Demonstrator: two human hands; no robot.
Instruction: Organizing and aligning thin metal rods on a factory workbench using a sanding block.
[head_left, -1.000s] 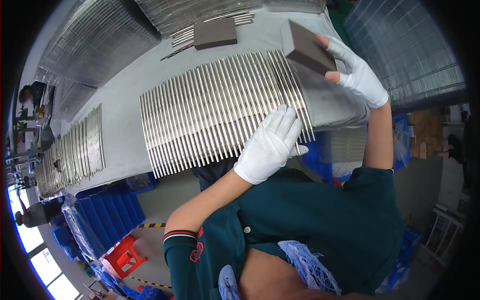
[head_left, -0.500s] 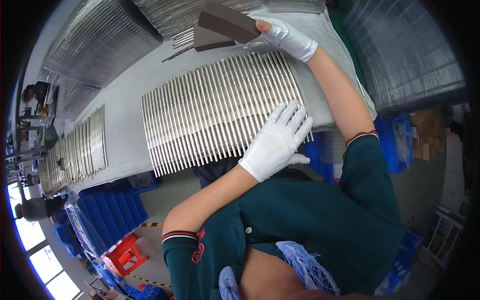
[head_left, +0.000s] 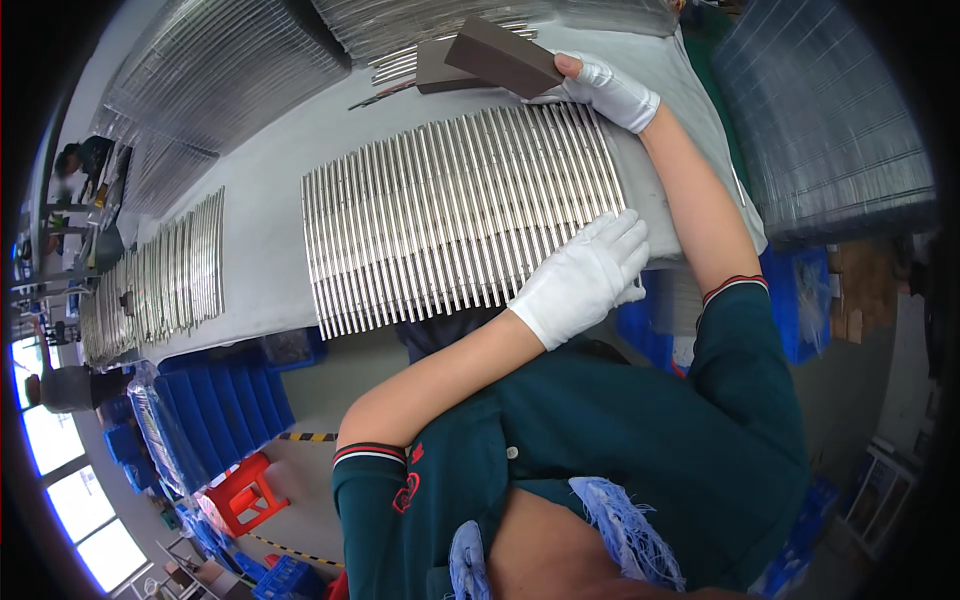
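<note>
We're up on the wearer's head, riding the left of two side-by-side fisheyes, and it's looking steeply down! Upright, unmirrored, left is left. Here's the shirt point(head_left: 600, 415) filling the lower part, very close beneath the lens, and from there the view sweeps out across the table point(head_left: 262, 240), with the rods point(head_left: 450, 205) a little farther off, just above centre. And it's wide: even the windows point(head_left: 80, 497) get in, far off at lower left, tilted over as straight edges bend. The right rim is probably floor, though it's murky there.
</note>
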